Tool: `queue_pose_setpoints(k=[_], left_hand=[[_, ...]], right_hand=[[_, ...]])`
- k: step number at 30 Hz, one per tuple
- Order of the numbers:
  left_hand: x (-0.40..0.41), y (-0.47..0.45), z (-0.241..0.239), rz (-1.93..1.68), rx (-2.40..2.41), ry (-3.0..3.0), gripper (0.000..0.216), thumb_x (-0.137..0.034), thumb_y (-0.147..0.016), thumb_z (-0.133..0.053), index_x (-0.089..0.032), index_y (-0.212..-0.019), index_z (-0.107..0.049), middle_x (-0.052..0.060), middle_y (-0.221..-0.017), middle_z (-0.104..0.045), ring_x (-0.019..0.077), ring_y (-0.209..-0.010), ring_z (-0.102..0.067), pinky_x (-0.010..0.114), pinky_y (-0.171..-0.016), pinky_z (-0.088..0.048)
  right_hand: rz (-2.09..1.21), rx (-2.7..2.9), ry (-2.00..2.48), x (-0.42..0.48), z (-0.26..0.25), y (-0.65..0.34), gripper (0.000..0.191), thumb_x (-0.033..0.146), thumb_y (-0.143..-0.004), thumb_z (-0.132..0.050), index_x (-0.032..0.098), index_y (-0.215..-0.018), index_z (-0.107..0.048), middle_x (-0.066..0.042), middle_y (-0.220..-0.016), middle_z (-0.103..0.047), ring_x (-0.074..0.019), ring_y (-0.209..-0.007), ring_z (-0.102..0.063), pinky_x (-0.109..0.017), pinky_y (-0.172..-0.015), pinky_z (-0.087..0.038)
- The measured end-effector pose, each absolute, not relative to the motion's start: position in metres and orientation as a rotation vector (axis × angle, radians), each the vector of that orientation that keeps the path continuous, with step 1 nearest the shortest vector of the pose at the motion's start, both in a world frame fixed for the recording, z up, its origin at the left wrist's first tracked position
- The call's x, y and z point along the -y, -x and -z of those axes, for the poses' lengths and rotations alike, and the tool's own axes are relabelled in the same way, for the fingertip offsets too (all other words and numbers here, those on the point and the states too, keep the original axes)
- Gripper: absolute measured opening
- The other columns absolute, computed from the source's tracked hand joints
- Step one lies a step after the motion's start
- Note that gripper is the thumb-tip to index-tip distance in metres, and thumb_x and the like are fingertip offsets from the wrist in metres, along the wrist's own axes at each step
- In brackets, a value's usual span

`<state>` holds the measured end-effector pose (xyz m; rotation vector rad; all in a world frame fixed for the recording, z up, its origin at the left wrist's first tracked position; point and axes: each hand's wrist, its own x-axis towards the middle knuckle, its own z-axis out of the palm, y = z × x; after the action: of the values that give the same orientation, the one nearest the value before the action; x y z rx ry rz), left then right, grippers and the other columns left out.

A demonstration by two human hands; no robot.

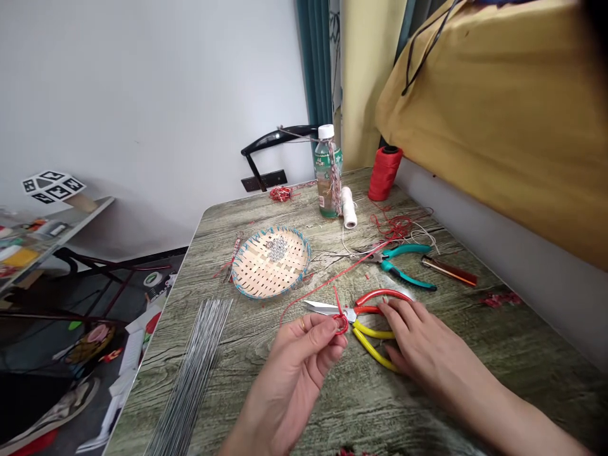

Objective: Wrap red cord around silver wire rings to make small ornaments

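My left hand (304,361) is closed in a pinch on a small ring of red cord (342,324), with a short cord end sticking up. A longer red strand runs from near this hand back across the table. Just behind the ring lie scissors (373,329) with one red and one yellow handle, blades pointing left. My right hand (422,335) is curled over these handles, fingers at the red one and thumb by the yellow one; part of the grip is hidden. Teal-handled pliers (403,266) lie beyond the scissors.
A woven basket (251,272) holds small shiny pieces. Thin metal wires (194,373) lie at the left. Behind stand a bottle (327,177), a white thread spool (348,209) and a red thread spool (384,174). Tangled red thread (394,227) and a brown-handled tool (451,271) lie right.
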<state>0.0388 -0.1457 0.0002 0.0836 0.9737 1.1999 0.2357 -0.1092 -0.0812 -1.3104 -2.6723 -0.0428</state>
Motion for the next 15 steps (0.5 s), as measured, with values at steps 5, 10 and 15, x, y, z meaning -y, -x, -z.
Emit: queue_pose_setpoints(k=[5, 10, 15], left_hand=[[0.141, -0.040, -0.010, -1.214, -0.901, 0.015, 0.014, 0.004, -0.075, -0.058, -0.003, -0.071, -0.070, 0.008, -0.072, -0.067, 0.0087, -0.059, -0.064, 0.011, -0.054, -0.054], [0.137, -0.042, -0.013, -1.202, -0.900, -0.005, 0.014, 0.003, -0.077, -0.056, -0.004, -0.075, -0.068, 0.009, -0.078, -0.066, 0.0074, -0.063, -0.064, 0.009, -0.056, -0.053], [0.123, -0.032, 0.000, -1.261, -1.161, -0.425, 0.005, -0.009, -0.073, -0.065, -0.012, -0.077, -0.064, 0.004, -0.076, -0.064, 0.0084, -0.068, -0.062, 0.018, -0.065, -0.054]], right_hand=[[0.028, 2.645, 1.358, 0.100, 0.098, -0.237, 0.045, 0.001, -0.063, -0.049, 0.003, -0.106, -0.060, -0.019, -0.097, -0.064, -0.0300, -0.090, -0.061, -0.043, -0.074, -0.055], [-0.055, 2.649, 1.390, 0.094, 0.090, -0.235, 0.039, 0.003, -0.054, -0.047, 0.011, -0.089, -0.062, -0.013, -0.085, -0.065, -0.0248, -0.077, -0.064, -0.034, -0.065, -0.055], [-0.104, 2.653, 1.464, 0.096, 0.072, -0.240, 0.022, 0.007, -0.058, -0.047, 0.016, -0.076, -0.056, -0.009, -0.080, -0.064, -0.0236, -0.070, -0.063, -0.032, -0.055, -0.050]])
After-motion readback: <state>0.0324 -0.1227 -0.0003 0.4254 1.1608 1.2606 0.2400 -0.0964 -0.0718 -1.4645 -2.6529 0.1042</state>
